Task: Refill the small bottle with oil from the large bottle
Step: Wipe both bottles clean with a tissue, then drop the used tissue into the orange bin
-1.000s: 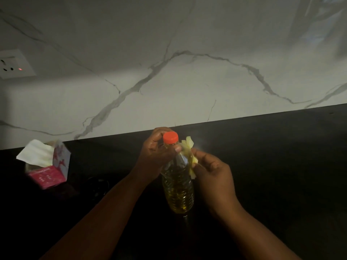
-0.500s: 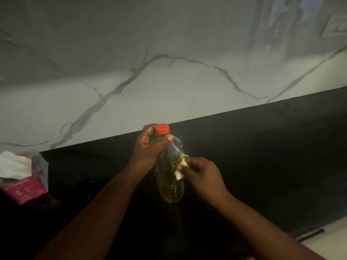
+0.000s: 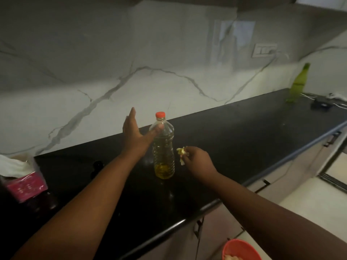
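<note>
- A black, glossy worktop [image 3: 234,132] ran from the lower left of the frame to the upper right, backed by a white marble wall [image 3: 93,76] with grey veins.
- The oil bottle [image 3: 163,147] stood upright near the middle of the frame, its orange cap [image 3: 160,115] on and yellow oil inside.
- The left hand [image 3: 134,134] was spread wide just left of the bottle, fingers straight; the thumb tip lay against the bottle's shoulder, gripping nothing.
- The right hand [image 3: 195,158] sat just right of the bottle, apart from it, its fingers pinching a crumpled yellowish scrap [image 3: 181,152].
- At the left edge stood a pink tissue box [image 3: 24,184] with white tissue poking out.
- At the upper right, far along the worktop, stood a green bottle [image 3: 298,83] beside some white cables [image 3: 319,97], with a switch plate [image 3: 264,50] on the wall above.
- Pale cabinet fronts [image 3: 281,171] showed below the worktop's edge, and an orange bowl [image 3: 242,250] sat at the bottom right.
</note>
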